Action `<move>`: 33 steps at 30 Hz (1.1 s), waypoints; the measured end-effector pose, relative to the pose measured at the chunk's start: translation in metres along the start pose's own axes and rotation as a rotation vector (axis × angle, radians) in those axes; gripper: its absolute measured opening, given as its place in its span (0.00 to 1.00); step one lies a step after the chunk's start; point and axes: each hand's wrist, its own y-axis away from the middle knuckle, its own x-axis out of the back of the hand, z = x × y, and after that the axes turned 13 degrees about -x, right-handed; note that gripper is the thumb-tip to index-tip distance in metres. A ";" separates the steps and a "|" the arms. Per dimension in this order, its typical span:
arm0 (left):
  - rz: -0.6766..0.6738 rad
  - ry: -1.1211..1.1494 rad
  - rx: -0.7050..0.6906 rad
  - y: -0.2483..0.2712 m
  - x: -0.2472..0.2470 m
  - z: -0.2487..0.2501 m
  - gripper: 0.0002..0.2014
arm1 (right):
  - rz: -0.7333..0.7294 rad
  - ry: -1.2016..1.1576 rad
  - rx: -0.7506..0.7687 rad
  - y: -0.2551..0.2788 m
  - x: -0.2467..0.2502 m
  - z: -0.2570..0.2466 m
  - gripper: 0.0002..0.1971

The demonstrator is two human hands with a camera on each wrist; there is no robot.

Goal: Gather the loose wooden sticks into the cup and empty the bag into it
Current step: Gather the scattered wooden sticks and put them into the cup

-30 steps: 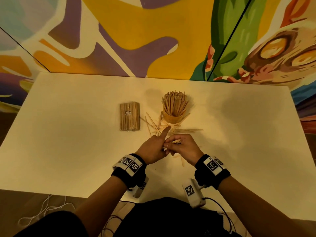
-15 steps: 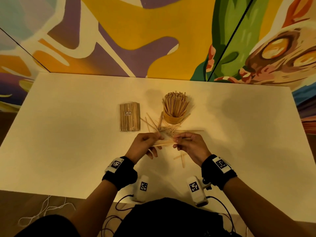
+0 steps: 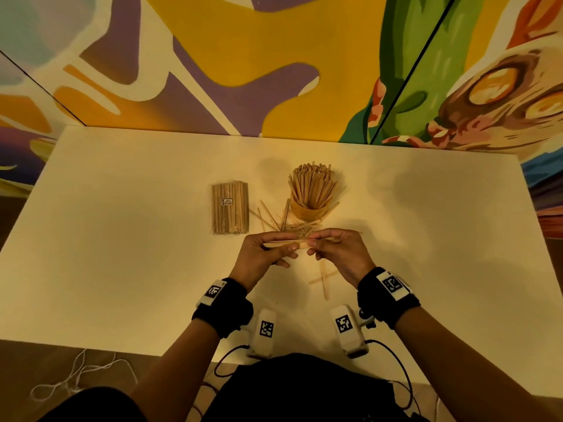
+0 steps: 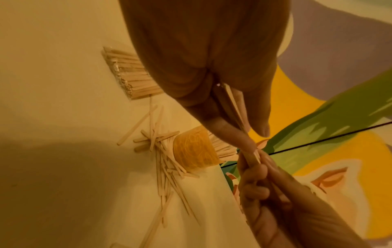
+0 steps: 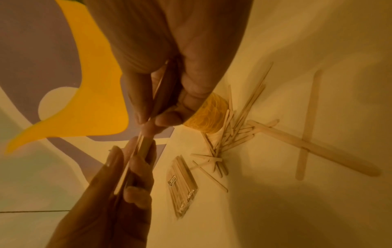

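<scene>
From the head view, the left hand and right hand pinch the 2 ends of a flat bundle of sticks, held level above the bench near its middle. Fingers cover both ends, so its count cannot be told. Beyond the hands stands the cup, full of upright sticks. The loose sticks lie fanned at its base, partly hidden by the hands. The bag lies flat just left of them. 2 crossed sticks lie nearer the front edge.

The left wrist view shows thumb and fingers closed on the bundle edge-on; the palm cuts off most of the bag and part of the cup.

In the right wrist view, the right hand blocks part of the cup; the bag is blurred, its label unreadable.
</scene>
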 end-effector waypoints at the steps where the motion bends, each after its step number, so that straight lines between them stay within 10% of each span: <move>1: -0.019 -0.038 -0.031 -0.001 0.000 -0.001 0.15 | -0.012 0.020 -0.003 -0.001 0.000 -0.001 0.05; 19: 0.104 -0.110 0.005 -0.048 0.018 -0.019 0.08 | 0.037 0.171 0.008 -0.036 0.019 -0.035 0.05; 22: 0.148 -0.439 -0.060 -0.069 0.044 -0.036 0.09 | 0.167 0.241 0.116 -0.046 0.039 -0.062 0.05; 28: -0.559 -1.431 -0.206 -0.109 0.057 -0.042 0.29 | 0.339 0.483 0.265 -0.069 0.060 -0.087 0.03; 33: -0.733 -1.579 -0.206 -0.127 0.053 -0.051 0.29 | 0.264 0.993 0.409 -0.083 0.047 -0.088 0.03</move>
